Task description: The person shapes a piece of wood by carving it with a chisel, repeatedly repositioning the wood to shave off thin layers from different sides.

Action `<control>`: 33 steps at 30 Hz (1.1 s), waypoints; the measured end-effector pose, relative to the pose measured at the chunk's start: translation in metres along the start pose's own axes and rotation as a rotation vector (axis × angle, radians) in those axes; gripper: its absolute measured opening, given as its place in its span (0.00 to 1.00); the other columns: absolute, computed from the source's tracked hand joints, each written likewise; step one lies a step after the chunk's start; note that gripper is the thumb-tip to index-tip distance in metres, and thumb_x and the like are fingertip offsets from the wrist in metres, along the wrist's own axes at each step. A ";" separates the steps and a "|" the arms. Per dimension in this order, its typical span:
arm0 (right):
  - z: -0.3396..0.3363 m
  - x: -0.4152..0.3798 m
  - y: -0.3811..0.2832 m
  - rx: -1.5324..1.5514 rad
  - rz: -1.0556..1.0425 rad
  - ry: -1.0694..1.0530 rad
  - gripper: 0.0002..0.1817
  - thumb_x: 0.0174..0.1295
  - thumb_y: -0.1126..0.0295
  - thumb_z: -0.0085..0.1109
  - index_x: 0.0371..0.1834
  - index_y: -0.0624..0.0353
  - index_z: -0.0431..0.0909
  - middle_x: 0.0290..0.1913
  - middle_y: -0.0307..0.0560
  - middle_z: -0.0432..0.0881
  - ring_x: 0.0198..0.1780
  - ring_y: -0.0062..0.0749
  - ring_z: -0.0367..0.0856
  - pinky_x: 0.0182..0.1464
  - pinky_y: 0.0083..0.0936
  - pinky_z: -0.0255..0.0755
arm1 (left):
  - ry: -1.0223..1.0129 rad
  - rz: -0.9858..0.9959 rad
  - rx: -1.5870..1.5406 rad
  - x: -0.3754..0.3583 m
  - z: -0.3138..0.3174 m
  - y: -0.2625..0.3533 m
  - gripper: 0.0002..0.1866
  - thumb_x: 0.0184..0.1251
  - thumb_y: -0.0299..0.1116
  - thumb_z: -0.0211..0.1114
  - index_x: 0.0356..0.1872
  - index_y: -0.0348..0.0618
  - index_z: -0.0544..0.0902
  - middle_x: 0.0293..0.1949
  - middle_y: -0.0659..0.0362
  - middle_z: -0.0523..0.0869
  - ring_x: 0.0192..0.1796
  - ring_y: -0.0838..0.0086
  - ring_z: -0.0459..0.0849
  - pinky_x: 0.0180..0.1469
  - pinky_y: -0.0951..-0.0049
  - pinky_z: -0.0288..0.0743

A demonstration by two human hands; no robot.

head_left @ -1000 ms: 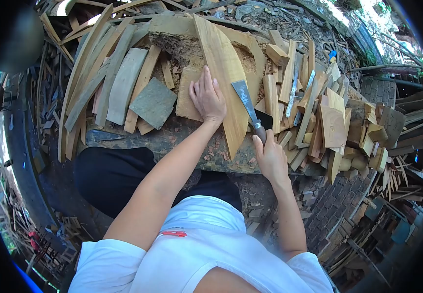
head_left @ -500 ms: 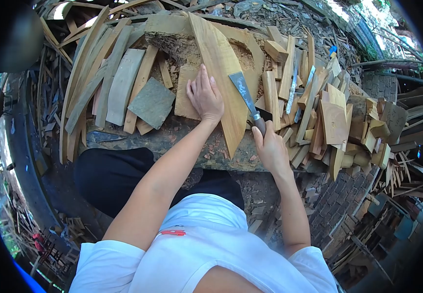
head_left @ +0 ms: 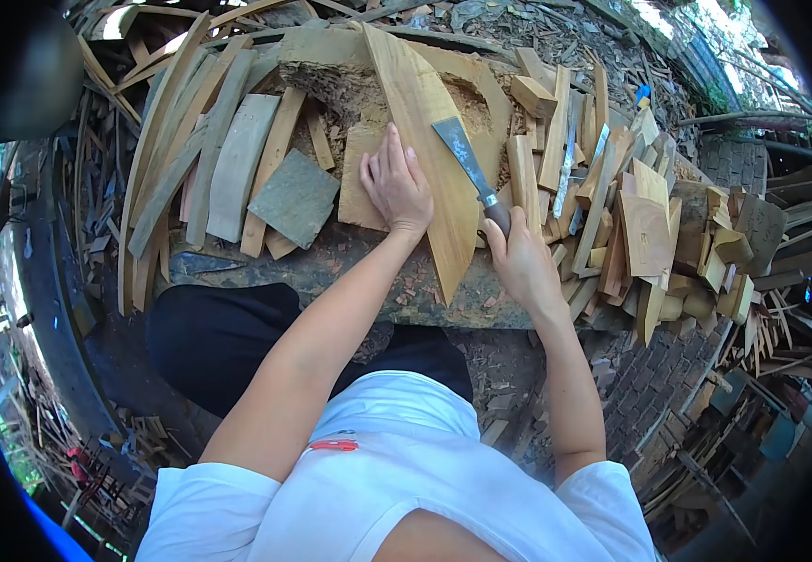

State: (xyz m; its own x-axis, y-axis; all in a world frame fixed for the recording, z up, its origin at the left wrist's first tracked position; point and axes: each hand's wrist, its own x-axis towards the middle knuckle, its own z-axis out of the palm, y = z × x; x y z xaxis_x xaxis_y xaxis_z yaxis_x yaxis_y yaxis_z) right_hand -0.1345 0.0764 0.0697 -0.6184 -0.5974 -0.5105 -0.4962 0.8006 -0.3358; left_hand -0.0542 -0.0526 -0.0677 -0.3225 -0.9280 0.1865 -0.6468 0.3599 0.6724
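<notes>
A long, pale wooden board (head_left: pixel 412 94) with curved sides and a pointed lower end slants over a thick wooden block (head_left: pixel 360 178). My left hand (head_left: pixel 397 185) holds the board at its left edge, thumb by the face and fingers along the side. In my right hand (head_left: pixel 521 258) is the dark handle of a chopping knife, my fingers wrapped round it. The knife's broad, worn metal blade (head_left: pixel 462 155) points up and left, overlapping the board's right part in this view. A square grey stone slab (head_left: pixel 295 199) lies left of my left hand.
Curved wooden strips (head_left: pixel 221 140) stand in a row at the left. Many cut wood pieces (head_left: pixel 645 229) are heaped at the right. Small chips lie on the worn bench (head_left: pixel 350 295) in front of me. A blade-like dark piece (head_left: pixel 207 263) rests near its left end.
My right hand and the knife have shifted slightly; the blade tip sits a little higher and further left over the board. My left hand and the board stay nearly in place.
</notes>
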 end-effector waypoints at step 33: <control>0.004 0.036 -0.021 -0.079 -0.144 0.051 0.25 0.71 0.49 0.45 0.45 0.66 0.69 0.31 0.69 0.83 0.37 0.66 0.83 0.41 0.54 0.77 | 0.004 0.003 -0.042 0.002 0.003 0.001 0.24 0.76 0.37 0.45 0.69 0.38 0.67 0.63 0.52 0.76 0.63 0.64 0.73 0.73 0.56 0.49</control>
State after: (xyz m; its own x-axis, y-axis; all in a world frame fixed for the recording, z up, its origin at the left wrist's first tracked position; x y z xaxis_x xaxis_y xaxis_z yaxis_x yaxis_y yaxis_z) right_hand -0.1439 0.0381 0.0546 -0.5664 -0.7091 -0.4201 -0.6270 0.7015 -0.3388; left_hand -0.0574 -0.0541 -0.0689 -0.3212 -0.9275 0.1914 -0.6162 0.3581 0.7015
